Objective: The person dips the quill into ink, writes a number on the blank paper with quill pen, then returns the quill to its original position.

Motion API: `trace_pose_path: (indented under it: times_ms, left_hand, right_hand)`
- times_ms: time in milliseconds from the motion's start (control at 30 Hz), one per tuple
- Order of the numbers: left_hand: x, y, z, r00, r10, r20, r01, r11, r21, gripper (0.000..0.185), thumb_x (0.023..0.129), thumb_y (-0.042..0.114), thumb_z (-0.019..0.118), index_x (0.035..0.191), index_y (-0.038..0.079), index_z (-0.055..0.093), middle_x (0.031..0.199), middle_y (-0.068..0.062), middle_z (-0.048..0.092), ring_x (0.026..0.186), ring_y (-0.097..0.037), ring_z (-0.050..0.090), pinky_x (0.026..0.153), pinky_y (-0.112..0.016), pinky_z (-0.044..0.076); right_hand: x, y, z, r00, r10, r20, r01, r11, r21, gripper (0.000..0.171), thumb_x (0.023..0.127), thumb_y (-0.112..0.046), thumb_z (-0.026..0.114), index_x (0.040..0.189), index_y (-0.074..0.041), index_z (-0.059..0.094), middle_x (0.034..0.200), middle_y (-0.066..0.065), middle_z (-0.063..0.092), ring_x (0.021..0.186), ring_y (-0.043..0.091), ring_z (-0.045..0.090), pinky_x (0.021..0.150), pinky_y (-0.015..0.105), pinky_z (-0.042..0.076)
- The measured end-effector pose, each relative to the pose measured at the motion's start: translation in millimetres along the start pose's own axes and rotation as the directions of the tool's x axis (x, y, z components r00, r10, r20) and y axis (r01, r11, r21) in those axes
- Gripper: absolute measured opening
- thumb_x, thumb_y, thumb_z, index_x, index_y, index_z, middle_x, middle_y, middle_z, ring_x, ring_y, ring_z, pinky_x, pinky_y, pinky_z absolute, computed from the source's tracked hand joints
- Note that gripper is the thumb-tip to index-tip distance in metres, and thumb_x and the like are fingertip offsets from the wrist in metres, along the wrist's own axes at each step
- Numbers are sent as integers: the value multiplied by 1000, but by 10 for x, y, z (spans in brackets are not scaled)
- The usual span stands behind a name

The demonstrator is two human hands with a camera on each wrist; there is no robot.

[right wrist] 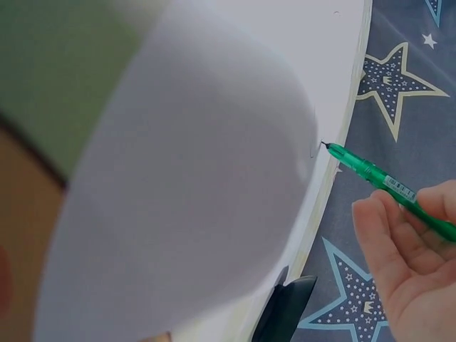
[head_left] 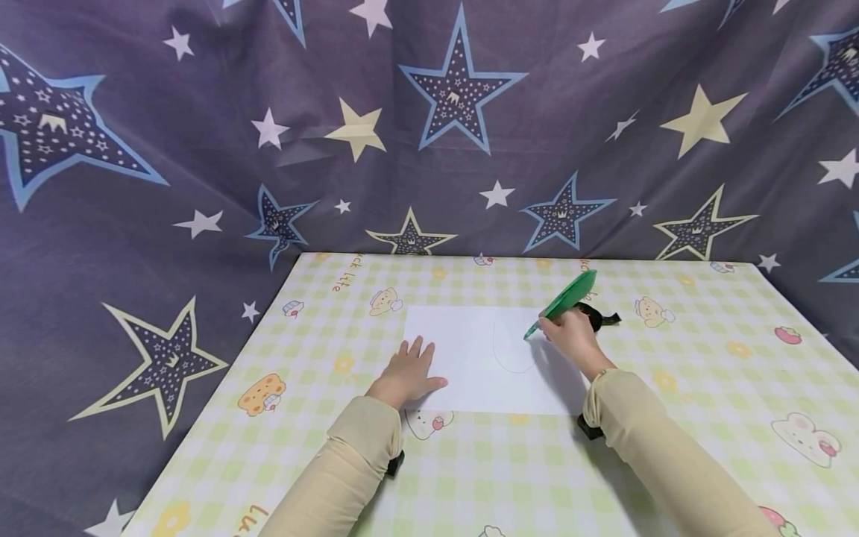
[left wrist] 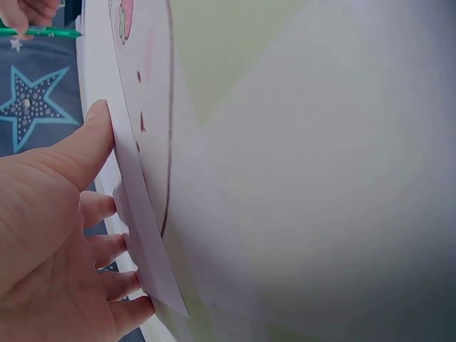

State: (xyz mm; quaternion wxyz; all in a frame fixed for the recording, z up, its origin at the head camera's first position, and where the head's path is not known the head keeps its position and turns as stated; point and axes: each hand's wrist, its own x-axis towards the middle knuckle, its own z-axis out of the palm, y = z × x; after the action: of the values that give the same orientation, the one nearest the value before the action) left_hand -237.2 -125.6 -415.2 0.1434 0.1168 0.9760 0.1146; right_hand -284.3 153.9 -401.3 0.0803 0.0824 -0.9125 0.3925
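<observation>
Right hand (head_left: 570, 335) pinches a light, rigid green pen (head_left: 560, 304) low near its tip; left hand (head_left: 406, 373), fingers spread flat, pins the thin, slippery paper (head_left: 470, 373) on the table (head_left: 470, 477).

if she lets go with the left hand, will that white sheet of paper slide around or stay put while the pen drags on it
Probably it would slide: the sheet of paper is thin and lies loose on a smooth-looking tablecloth, with only the flat left hand pressing its edge. It looks floppy too; the left wrist view shows an edge lifting. The pen in the right hand could drag it.
</observation>
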Motion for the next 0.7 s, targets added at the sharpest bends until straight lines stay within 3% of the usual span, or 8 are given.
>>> trace_pose_path:
  times_ms: [700]
  left_hand:
    - [-17, 7, -11, 1000, -4, 8, 4, 1000, -16, 71, 92, 41, 52, 144, 0, 27, 149, -23, 15, 134, -42, 10, 108, -51, 13]
  right_hand:
    - [18, -43, 46, 1000, 14, 15, -14, 1000, 5, 22, 90, -12, 54, 95, 3, 68, 59, 2, 58, 48, 15, 45, 49, 28, 37]
